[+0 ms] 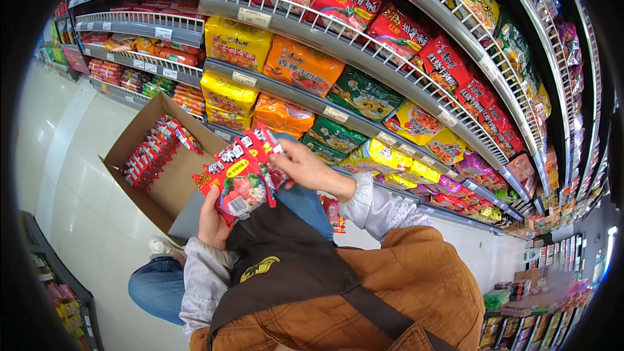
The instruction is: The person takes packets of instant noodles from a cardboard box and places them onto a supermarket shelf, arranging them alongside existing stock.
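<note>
Red packets of instant noodles (241, 183) are held in front of my chest, at least two of them together. My left hand (213, 219) grips the front packet by its lower left edge. My right hand (302, 163) holds the packets at their upper right end, its fingers closed on the wrapper. Beside them, to the left, an open cardboard box (185, 180) stands with a row of similar red packets (151, 153) on its far left side. Another red packet (332, 212) lies low by the shelf, below my right forearm.
Store shelves (292, 9) with wire rails curve across the top and right, filled with bagged noodles. Yellow packs (236, 44), orange packs (302, 66) and green packs (364, 93) stand on the middle shelf. Another shelf unit (63, 273) is at lower left.
</note>
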The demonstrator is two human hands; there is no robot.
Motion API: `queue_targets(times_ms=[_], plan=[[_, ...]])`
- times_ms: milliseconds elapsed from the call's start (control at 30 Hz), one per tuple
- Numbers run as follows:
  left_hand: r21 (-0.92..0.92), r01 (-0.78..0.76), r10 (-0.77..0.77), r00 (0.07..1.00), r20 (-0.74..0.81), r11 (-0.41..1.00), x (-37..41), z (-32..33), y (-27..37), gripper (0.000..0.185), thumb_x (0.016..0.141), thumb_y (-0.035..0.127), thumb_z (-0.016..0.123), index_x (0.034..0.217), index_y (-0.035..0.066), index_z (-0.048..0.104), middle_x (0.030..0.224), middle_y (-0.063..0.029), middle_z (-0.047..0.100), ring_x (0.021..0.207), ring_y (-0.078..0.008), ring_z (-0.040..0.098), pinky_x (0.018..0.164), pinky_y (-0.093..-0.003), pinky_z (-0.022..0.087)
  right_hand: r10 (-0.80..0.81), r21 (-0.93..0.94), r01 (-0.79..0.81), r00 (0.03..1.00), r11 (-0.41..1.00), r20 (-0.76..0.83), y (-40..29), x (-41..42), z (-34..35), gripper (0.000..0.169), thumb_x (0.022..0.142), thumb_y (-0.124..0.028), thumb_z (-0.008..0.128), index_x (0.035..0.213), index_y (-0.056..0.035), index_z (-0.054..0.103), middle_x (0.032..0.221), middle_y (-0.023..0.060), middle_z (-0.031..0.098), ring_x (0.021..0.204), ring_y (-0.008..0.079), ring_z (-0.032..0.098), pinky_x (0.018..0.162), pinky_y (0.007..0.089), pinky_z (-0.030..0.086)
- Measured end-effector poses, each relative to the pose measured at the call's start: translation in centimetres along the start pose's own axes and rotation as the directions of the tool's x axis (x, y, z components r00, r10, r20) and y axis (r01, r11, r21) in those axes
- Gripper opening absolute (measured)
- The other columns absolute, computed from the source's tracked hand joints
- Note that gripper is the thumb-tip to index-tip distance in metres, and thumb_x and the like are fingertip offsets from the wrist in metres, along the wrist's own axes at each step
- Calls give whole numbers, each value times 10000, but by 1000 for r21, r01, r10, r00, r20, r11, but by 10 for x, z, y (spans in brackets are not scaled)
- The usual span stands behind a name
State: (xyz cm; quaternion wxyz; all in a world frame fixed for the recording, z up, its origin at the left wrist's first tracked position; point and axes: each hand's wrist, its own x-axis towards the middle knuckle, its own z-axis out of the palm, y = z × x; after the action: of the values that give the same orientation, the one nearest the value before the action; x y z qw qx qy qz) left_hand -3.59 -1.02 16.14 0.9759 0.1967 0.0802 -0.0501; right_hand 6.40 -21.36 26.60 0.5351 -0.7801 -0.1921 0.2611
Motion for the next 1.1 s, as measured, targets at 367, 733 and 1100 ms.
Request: queue_targets(times_ms=[367,733,1100], plan=[[-151,-84,103,987,126,985,-18,3,-14,577,883,327,599,1346,29,425,1294,-153,554,1161,-304,561,1002,-466,446,-250,-35,267,839,963,-483,-50,-31,-72,578,944,-173,492,1472,-115,263,1061,57,615,731,82,594,425,213,438],[-123,-185,181,982,-47,975,-42,-47,33,543,909,345,576,1321,14,448,1263,-158,574,1132,-301,585,984,-462,467,-316,83,591,538,802,-781,-110,-6,-273,308,925,-136,598,1218,-106,511,1058,43,595,838,189,605,639,318,536],[-197,-208,167,964,-205,958,-53,-117,31,513,921,323,575,1329,41,445,1282,-131,563,1142,-289,575,983,-456,467,-792,-863,-365,378,348,-479,-110,58,-365,509,893,-351,629,1284,-39,536,1318,166,544,1180,338,525,968,415,431]])
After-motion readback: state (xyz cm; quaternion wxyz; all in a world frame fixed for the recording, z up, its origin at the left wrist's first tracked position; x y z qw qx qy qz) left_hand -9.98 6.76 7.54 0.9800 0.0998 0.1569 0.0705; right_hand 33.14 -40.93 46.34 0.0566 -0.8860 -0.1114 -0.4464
